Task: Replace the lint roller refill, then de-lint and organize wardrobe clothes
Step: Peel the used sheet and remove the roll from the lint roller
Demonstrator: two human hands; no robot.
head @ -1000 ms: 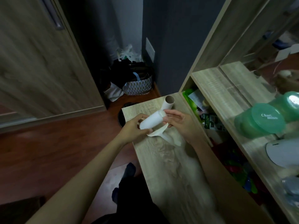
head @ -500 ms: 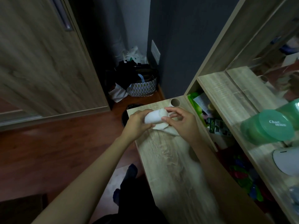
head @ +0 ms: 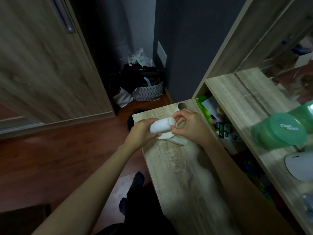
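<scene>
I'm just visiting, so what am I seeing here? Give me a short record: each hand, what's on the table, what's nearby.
Left hand: grips the white refill roll
Right hand: pinches the roll's end
Table: wooden; a pale piece, maybe wrapper, lies under the roll
Behind the hands: empty cardboard tube
Shelf, right: green lidded tub
Floor: patterned basket
</scene>
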